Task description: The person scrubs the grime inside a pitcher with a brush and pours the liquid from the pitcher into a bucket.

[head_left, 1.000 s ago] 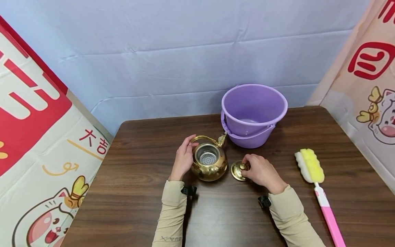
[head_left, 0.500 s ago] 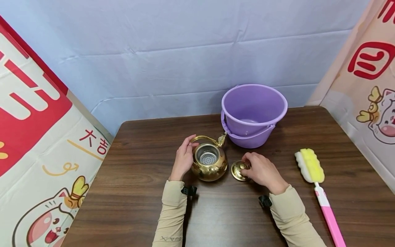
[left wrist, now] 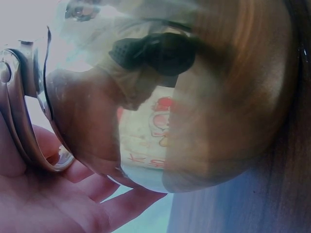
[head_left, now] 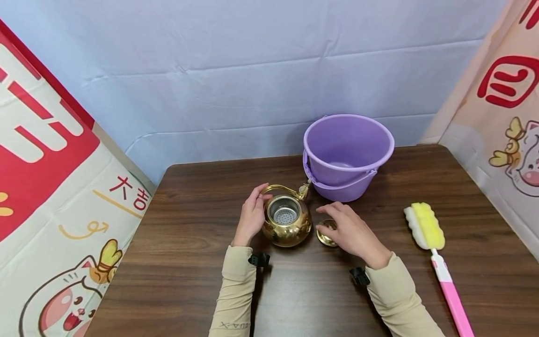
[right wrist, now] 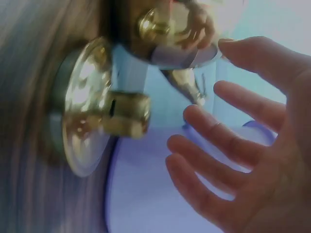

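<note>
A shiny gold teapot (head_left: 287,229) stands on the table with its mouth uncovered, a perforated strainer (head_left: 285,216) inside. My left hand (head_left: 251,213) grips its handle (left wrist: 22,116) from the left; in the left wrist view the fingers curl round the handle and fingertips reach the pot's body. The gold lid (right wrist: 87,111) lies knob up on the table, right of the teapot. Above it my right hand (head_left: 353,229) is spread, its fingers apart from the knob (right wrist: 127,114) in the right wrist view. From the head, this hand covers part of the lid.
A purple bucket (head_left: 349,180) stands behind the lid, close to the teapot's spout (head_left: 304,189). On the right lies a sponge brush (head_left: 427,225) with a pink handle (head_left: 456,309). The wooden table (head_left: 189,262) ends at a pale cloth backdrop (head_left: 219,84).
My right hand has let go of the lid's knob, its fingers spreading and lifting off. The lid stays where it lay. The left hand keeps its hold on the teapot.
</note>
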Demonstrator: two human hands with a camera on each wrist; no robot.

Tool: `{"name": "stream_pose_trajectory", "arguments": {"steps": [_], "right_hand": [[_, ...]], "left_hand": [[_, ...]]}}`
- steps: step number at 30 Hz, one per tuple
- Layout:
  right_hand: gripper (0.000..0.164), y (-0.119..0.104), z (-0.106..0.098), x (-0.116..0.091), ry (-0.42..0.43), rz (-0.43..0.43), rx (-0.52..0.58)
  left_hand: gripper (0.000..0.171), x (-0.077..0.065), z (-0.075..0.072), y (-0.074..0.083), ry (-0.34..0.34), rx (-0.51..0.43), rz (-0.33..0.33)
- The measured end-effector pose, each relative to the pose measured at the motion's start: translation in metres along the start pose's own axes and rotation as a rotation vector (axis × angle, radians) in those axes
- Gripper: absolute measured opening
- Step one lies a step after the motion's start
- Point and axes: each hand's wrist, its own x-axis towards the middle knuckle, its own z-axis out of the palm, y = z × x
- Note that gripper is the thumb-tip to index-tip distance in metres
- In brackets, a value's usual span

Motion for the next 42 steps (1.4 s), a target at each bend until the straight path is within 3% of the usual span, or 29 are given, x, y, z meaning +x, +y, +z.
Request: {"name": "stream_pose_trajectory", "arguments": {"steps": [10, 18, 29, 42], "right_hand": [[0.042, -0.013, 0.0, 0.004, 0.033, -0.081, 0.036], [0.045, -0.032, 0.003, 0.016, 0.005, -0.107, 0.032], [0.044, -0.052, 0.016, 0.024, -0.067, -0.069, 0.023], [0.035, -0.06, 0.03, 0.028, -0.067, -0.061, -0.02]], "left_hand": [[0.039, 0.002, 0.004, 0.004, 0.0, 0.003, 0.018], [0.039, 0.001, 0.002, 0.004, -0.008, -0.002, 0.023], [0.04, 0.001, 0.001, 0.002, -0.012, 0.007, 0.006], [0.04, 0.002, -0.001, -0.002, 0.007, 0.032, 0.024]]}}
